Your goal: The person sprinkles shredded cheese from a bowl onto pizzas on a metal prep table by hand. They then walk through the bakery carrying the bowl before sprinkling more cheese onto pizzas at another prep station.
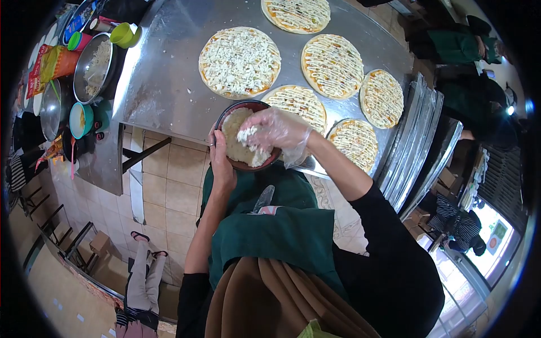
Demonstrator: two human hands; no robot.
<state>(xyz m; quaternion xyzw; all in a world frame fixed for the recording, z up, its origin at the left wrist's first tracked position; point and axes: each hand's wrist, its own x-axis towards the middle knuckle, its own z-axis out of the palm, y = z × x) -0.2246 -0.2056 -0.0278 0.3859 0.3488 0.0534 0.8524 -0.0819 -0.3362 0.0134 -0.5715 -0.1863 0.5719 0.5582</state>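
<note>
My left hand (222,163) is bare and wraps round the side of a dark reddish-brown bowl (251,103), holding it at the table's near edge. Crumbled white cheese (232,125) fills much of the bowl. Over the bowl is my right hand (279,128) in a clear plastic glove, its fingers closed on a clump of cheese (246,134). Just beyond the bowl lies a pizza (239,62) thickly covered with white crumbles. Beside it, a pizza (296,104) striped with pale sauce sits partly behind my right hand.
Several more sauce-striped pizzas, including one (332,65), lie on the metal table (163,73). A metal bowl (107,76), a teal bowl (81,120) and green cups (123,35) crowd the left. Plastic-wrapped trays (414,129) lean at the right. Other people are around.
</note>
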